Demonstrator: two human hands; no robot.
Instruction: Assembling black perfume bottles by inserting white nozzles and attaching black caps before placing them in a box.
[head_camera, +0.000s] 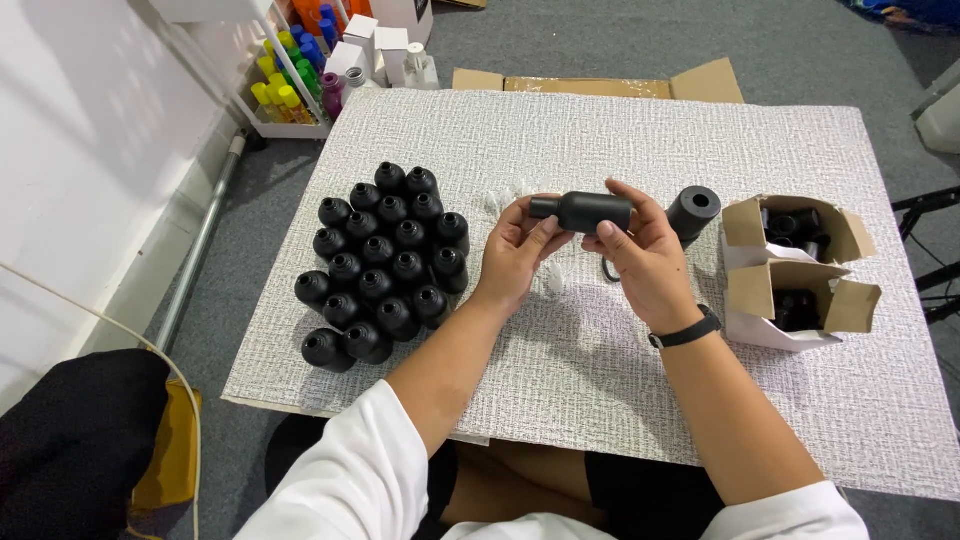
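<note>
Bottle: you hold one black plastic bottle above the textured white board, level with your chest line of sight.
Long axis: it lies sideways, neck toward your left, base toward your right.
Left hand: your fingers are closed about the neck end, thumb under the narrow mouth.
Right hand: clamped around the wider body, fingers curled over the top; a black wristband sits behind it.
Nearer hand: the mouth is at your left fingertips, the base in your right palm.
Left of the grip: a cluster of upright black bottles, well apart.
Right of the grip: a black cylinder on its side, near; beyond it two open cardboard boxes.
Under the grip: small clear pieces, too blurred to name.
</note>
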